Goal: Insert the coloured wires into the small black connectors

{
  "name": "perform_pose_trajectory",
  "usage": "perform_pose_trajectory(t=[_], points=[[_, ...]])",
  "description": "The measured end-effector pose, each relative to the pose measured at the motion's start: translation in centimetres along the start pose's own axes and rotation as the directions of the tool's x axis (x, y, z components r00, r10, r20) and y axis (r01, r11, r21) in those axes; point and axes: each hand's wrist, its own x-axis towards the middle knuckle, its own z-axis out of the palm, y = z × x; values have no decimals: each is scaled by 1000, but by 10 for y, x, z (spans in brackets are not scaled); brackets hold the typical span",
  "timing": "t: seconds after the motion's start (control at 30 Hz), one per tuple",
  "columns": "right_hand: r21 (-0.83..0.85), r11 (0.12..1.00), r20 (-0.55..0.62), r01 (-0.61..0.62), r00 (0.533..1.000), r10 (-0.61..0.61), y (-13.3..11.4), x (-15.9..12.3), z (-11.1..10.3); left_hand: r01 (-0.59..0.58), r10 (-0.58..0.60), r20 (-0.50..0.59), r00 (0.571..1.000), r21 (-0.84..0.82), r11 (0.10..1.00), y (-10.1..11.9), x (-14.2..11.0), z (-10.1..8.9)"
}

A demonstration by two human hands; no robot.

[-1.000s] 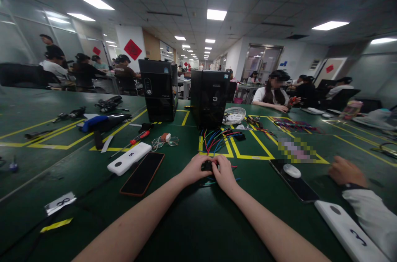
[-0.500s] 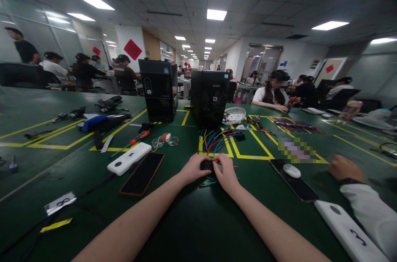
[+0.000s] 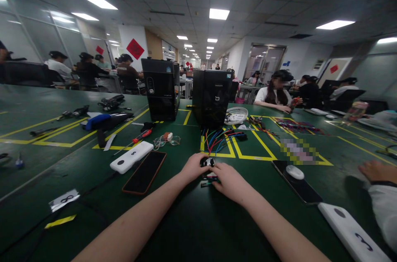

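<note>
In the head view, my left hand (image 3: 192,167) is closed on a small black part with pale bits (image 3: 207,162). My right hand (image 3: 231,181) lies close beside it, fingers curled in over a few short coloured wires (image 3: 206,183). What its fingertips grip is hidden. Just beyond both hands, a fan of red, blue and green wires (image 3: 219,138) spreads on the green table.
Two black computer cases (image 3: 211,96) stand behind the wires, with a white basket (image 3: 236,115) to the right. On the left are a phone (image 3: 144,172), a white power bank (image 3: 132,158), a screwdriver (image 3: 142,136) and glasses (image 3: 167,140). A co-worker's hand (image 3: 376,171) rests at far right.
My right hand has turned and come down from the black part toward the short wires. My left hand keeps the part. The co-worker's hand has moved right, and the view has shifted slightly.
</note>
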Motion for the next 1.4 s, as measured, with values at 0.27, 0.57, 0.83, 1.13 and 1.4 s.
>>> perform_pose_trajectory(t=[0.27,0.57,0.83,1.13,1.4], points=[[-79,997,26,-5,1000,7,0,3,28,-61,61,6,998,-25,998,1,0,-1],[-111,988,-25,-111,994,109,13,4,22,-18,15,-25,1000,-132,991,1,3,-4],[116,969,-209,-220,948,240,22,12,5,-113,128,56,990,-216,970,0,0,-2],[62,924,-39,-377,924,380,38,10,25,-145,162,62,985,-215,966,5,-3,-5],[-42,740,-126,-672,738,663,78,5,-16,-145,163,97,982,-176,974,2,-2,-4]])
